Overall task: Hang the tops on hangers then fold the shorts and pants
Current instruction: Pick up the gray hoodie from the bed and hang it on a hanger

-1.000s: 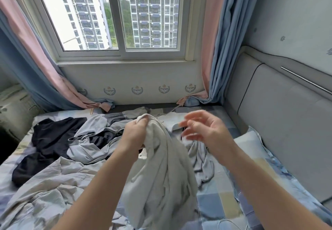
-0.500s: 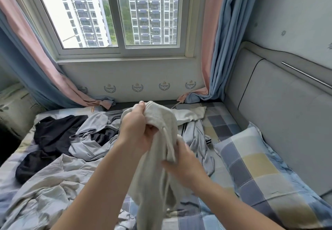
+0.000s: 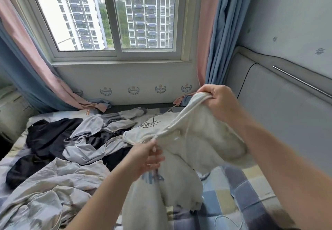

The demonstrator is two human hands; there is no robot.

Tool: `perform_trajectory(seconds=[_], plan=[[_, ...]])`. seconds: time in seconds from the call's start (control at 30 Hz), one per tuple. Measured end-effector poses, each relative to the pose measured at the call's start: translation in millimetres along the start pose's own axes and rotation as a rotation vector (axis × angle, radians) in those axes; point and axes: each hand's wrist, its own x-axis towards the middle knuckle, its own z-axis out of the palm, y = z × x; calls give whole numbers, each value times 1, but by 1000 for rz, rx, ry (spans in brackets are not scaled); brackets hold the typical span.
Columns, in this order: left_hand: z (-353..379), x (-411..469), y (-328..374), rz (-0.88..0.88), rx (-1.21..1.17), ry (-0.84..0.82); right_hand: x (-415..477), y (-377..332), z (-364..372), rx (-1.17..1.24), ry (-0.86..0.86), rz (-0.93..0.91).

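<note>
Cream garment [image 3: 197, 139] handling above the bed [image 3: 251, 193]: gripping its bunched edge in the right hand [image 3: 221, 102], fingers curled tight; pinching the same edge lower down with the left hand [image 3: 145, 159], fingertips pressed together. Seemingly barely starting: leaving grey clothes [image 3: 86, 147] and black clothes [image 3: 48, 136] heaped, unhung, unfolded; seeing no hangers.

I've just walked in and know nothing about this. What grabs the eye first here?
First, the cream garment, held up mid-frame between two hands: the right hand grips its top edge high on the right, the left hand pinches it lower down. Behind it, a big window shows tower blocks, and a heap of black and grey clothes sprawls on the bed at left.
</note>
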Motion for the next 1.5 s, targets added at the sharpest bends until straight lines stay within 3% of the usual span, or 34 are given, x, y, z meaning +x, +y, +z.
perform_trajectory(seconds=[0.17, 0.3, 0.47, 0.6, 0.67, 0.73, 0.83, 0.97, 1.1, 1.17, 1.27, 1.33, 1.5], plan=[[16, 0, -8, 364, 501, 9, 14, -28, -3, -94, -209, -128], [41, -4, -7, 507, 495, -142, 25, -49, -7, -102, -309, -193], [58, 0, -6, 710, 545, 39, 32, -58, -5, -97, -321, -186], [56, -6, -5, 552, 317, -111, 36, -39, 1, -146, -307, 10], [50, -9, -4, 442, 159, -118, 31, -28, 2, -202, -421, 157], [43, -9, -1, 359, 0, -108, 20, -22, 6, -195, -523, 191], [34, -12, 8, 277, -176, -58, 0, -17, 14, 1, -428, 129], [23, -11, 14, 280, -273, 15, -31, -3, 26, 177, -360, 213], [17, -8, 17, 219, -493, 104, -67, 28, 54, 138, -459, 577], [18, -10, 18, 182, -521, 76, -83, 39, 73, 101, -567, 808], [23, -16, 17, 166, -470, 5, -99, 45, 97, 311, -707, 1060], [28, -23, 17, 169, -445, -50, -102, 43, 109, 484, -745, 1135], [29, -31, 15, 228, -357, -117, -95, 35, 120, 817, -577, 1169]])
